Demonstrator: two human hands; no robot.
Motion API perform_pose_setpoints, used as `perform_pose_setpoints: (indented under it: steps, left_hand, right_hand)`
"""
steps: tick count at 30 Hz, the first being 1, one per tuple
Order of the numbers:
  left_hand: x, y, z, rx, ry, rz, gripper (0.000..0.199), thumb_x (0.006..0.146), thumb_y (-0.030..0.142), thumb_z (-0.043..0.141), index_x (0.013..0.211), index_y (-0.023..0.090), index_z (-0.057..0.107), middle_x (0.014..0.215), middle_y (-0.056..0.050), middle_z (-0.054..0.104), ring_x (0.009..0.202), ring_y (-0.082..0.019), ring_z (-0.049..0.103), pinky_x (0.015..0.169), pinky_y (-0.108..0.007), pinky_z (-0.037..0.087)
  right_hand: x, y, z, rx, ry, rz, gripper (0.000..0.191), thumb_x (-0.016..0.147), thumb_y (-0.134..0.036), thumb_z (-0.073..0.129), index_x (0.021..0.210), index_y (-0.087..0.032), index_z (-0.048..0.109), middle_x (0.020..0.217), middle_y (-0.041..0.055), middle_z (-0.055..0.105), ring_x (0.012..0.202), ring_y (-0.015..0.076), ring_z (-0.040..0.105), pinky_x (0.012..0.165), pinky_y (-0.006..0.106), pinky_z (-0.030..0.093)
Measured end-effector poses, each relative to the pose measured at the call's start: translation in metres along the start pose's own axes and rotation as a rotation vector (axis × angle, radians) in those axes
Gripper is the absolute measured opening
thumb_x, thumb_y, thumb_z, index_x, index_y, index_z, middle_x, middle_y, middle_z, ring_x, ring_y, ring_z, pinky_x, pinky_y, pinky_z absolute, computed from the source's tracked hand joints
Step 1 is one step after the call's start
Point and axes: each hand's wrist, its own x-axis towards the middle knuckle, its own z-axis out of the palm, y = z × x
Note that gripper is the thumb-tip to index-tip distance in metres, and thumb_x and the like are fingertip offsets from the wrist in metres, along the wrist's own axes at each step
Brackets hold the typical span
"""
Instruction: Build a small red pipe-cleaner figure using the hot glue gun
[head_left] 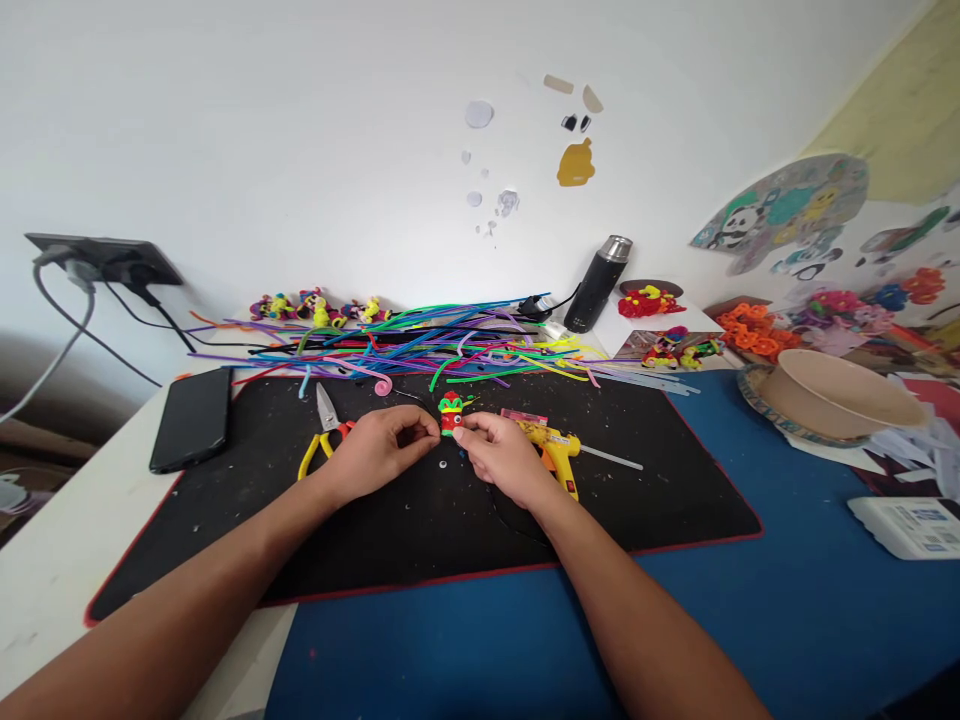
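A small red, green and yellow pipe-cleaner figure point(451, 404) stands between my hands, with one googly eye visible on its side. My right hand point(506, 460) pinches the figure's right side with thumb and forefinger. My left hand point(386, 450) is closed in a pinch, its fingertips right at the figure's lower left; what they hold is too small to make out. A loose googly eye point(442, 464) lies on the black mat point(420, 540) just below the figure. Scissors point(326, 420) with yellow and red handles lie beyond my left hand. Partly behind my right hand is a yellow glue gun point(562, 450).
Many coloured pipe cleaners point(420, 345) spread along the mat's back edge. A phone point(193, 420) lies left, a black thermos point(598, 285) stands at the back, and a bowl point(847, 395) sits right. Small finished figures point(319, 307) line the wall.
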Motion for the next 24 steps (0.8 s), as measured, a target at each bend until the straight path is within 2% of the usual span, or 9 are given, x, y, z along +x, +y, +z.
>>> perform_pose_setpoints:
  steps: [4,6,8,15,24]
  left_hand:
    - [0.001,0.000,0.003,-0.153,0.113,-0.041,0.025,0.092,0.041,0.072,0.109,0.023,0.068,0.082,0.001,0.065,0.075,-0.017,0.061,0.069,-0.029,0.049]
    - [0.002,0.000,0.004,-0.259,0.120,-0.041,0.043,0.090,0.042,0.077,0.126,0.023,0.064,0.091,0.000,0.067,0.081,-0.018,0.064,0.074,-0.031,0.052]
    - [0.002,0.001,0.006,-0.359,0.084,-0.051,0.052,0.089,0.043,0.079,0.134,0.024,0.061,0.100,-0.003,0.069,0.086,-0.019,0.067,0.079,-0.033,0.055]
    - [0.004,0.006,0.012,-0.593,0.069,-0.125,0.044,0.092,0.043,0.078,0.126,0.021,0.062,0.094,-0.001,0.065,0.078,-0.016,0.064,0.070,-0.030,0.054]
    - [0.005,0.009,0.014,-0.597,0.078,-0.183,0.041,0.087,0.038,0.080,0.116,0.020,0.057,0.095,-0.002,0.067,0.074,-0.014,0.064,0.064,-0.028,0.053]
  right_hand:
    - [-0.002,-0.003,0.000,0.032,-0.014,0.006,0.038,0.079,-0.047,0.084,0.092,-0.019,0.063,0.055,-0.0144,0.035,0.042,0.0047,0.027,0.041,0.023,0.017]
    - [-0.004,-0.004,0.000,0.036,-0.024,0.010,0.040,0.079,-0.049,0.084,0.092,-0.019,0.063,0.054,-0.0144,0.035,0.043,0.0049,0.026,0.041,0.023,0.017]
    - [-0.005,-0.006,0.000,0.034,-0.046,0.015,0.040,0.079,-0.050,0.084,0.093,-0.019,0.064,0.054,-0.0138,0.037,0.043,0.0053,0.027,0.042,0.023,0.017]
    - [-0.009,-0.010,0.002,0.028,-0.093,0.027,0.039,0.080,-0.050,0.085,0.089,-0.019,0.063,0.055,-0.0133,0.036,0.044,0.0052,0.027,0.042,0.023,0.016]
    - [-0.005,-0.002,0.002,-0.115,-0.085,-0.012,0.036,0.086,-0.052,0.079,0.097,-0.019,0.069,0.056,-0.0120,0.038,0.042,0.0064,0.029,0.041,0.024,0.022]
